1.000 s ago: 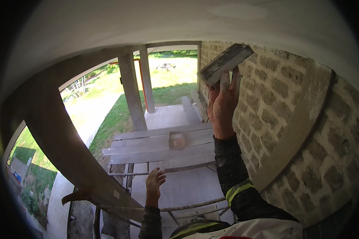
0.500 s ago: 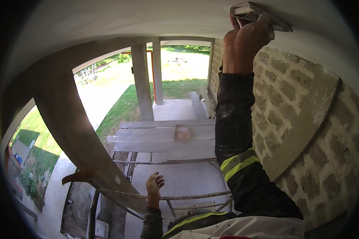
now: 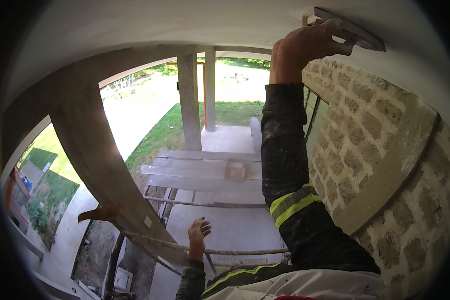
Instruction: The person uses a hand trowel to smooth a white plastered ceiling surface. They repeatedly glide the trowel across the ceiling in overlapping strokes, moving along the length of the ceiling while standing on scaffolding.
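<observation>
Beneath a pale ceiling (image 3: 195, 25), the right hand's (image 3: 305, 46) fingers are gripping a flat float (image 3: 363, 36) up close to that ceiling, near the stone wall (image 3: 370, 125); the left hand (image 3: 198, 233) is hanging empty, fingers loosely curled, near a pipe rail (image 3: 255, 252).

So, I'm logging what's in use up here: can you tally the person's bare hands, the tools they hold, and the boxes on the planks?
Hands: 2 (left hand, right hand)
Held tools: 1 (flat grey hand tool, in the right hand)
Boxes on the planks: 1 (reddish box, blurred)
Total: 4
</observation>
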